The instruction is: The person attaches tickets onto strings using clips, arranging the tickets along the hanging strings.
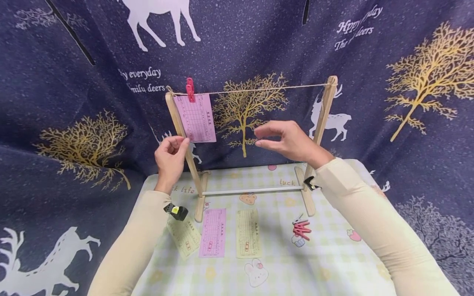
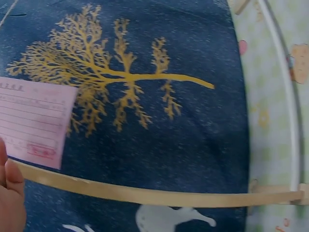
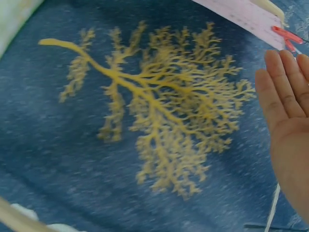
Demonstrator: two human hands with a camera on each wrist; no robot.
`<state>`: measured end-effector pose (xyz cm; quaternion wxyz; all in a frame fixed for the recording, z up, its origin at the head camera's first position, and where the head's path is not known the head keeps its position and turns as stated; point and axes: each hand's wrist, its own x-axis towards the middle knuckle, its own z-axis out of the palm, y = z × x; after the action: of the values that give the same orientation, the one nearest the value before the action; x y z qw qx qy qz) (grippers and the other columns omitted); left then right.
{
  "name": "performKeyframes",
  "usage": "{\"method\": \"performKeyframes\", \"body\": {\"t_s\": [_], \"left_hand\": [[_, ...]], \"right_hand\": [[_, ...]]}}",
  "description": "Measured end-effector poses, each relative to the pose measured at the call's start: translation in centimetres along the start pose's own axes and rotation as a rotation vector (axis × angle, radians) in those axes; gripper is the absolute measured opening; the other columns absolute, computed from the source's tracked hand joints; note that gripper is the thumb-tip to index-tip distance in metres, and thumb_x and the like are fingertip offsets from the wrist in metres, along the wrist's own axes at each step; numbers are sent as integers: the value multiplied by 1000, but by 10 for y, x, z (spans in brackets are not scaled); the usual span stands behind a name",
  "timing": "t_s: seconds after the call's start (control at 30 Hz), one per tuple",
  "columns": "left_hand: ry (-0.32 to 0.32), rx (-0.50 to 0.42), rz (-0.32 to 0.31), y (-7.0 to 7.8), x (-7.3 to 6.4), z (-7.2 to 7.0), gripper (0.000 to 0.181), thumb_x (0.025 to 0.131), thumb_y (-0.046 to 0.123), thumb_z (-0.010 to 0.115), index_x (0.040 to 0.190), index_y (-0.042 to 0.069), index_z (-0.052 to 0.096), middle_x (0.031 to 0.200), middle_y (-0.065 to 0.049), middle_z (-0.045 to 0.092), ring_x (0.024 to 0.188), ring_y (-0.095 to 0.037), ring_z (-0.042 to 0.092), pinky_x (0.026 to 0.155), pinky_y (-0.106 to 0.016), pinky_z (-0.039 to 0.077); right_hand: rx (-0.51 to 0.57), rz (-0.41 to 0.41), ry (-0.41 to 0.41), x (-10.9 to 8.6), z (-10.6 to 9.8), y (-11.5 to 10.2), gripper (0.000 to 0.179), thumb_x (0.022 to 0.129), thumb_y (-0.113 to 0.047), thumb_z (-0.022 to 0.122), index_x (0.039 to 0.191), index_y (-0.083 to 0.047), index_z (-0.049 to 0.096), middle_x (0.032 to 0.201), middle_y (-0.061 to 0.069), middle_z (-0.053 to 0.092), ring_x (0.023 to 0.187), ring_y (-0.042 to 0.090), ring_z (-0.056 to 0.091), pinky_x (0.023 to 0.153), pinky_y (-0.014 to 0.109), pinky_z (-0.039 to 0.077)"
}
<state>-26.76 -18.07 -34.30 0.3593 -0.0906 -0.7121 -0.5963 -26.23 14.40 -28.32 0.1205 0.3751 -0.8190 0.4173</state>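
A pink printed sheet [image 1: 196,119] hangs from a string [image 1: 255,89] between wooden posts, held at its top by a red clothespin [image 1: 190,90]. My left hand [image 1: 170,160] is at the sheet's lower left corner, thumb and forefinger near each other, loosely curved. In the left wrist view, its fingers [image 2: 13,176] show at the left edge, overlapping the sheet's side. My right hand [image 1: 286,139] is raised right of the sheet, thumb and fingers apart with nothing between them. In the right wrist view, its straight fingers [image 3: 285,87] appear below the red clothespin [image 3: 287,36].
On the checked tablecloth [image 1: 281,263] lie a pink slip [image 1: 212,232], a yellow slip [image 1: 248,234] and another yellow slip [image 1: 184,236] slanted at left. Several red clothespins [image 1: 301,229] are heaped at right. A white rod [image 1: 255,190] joins the feet of the wooden posts [image 1: 322,115].
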Motion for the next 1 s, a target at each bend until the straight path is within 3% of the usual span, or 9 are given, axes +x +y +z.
{"method": "performKeyframes", "body": {"t_s": [0.1,0.23,0.5,0.73,1.0], "left_hand": [[-58,15,-46,8,-14,-4,14,89,-6,70,96,-17,63,74,10,58,66,0,51,63,-14,41],[-153,42,-115,4,-28,-11,14,89,-7,69,97,-17,63,74,9,62,67,1,55,64,-13,43],[-263,95,-211,-53,-48,-29,18,90,1,73,103,-9,68,87,-7,71,74,2,60,70,-12,47],[-361,265,-237,-79,-73,-48,19,91,5,73,106,-5,71,99,-18,73,82,4,61,74,-15,46],[-425,444,-282,-113,-104,-74,20,91,8,74,108,-1,73,102,-15,73,92,-21,66,73,-21,49]], "right_hand": [[-14,59,-30,-19,3,10,32,89,-9,76,119,-2,70,116,14,70,107,27,67,96,42,51],[-40,126,-54,-45,7,26,33,90,-13,76,121,-4,69,118,11,70,109,27,66,97,44,50],[-42,228,-68,-86,14,52,32,94,-16,72,124,-5,68,120,11,70,113,32,63,96,51,49],[-58,300,-56,-124,23,72,32,94,-16,72,123,-4,69,121,14,69,113,36,63,95,54,49],[-33,377,-46,-170,44,102,29,94,-14,71,120,-2,70,121,15,68,110,35,64,94,55,50]]}}
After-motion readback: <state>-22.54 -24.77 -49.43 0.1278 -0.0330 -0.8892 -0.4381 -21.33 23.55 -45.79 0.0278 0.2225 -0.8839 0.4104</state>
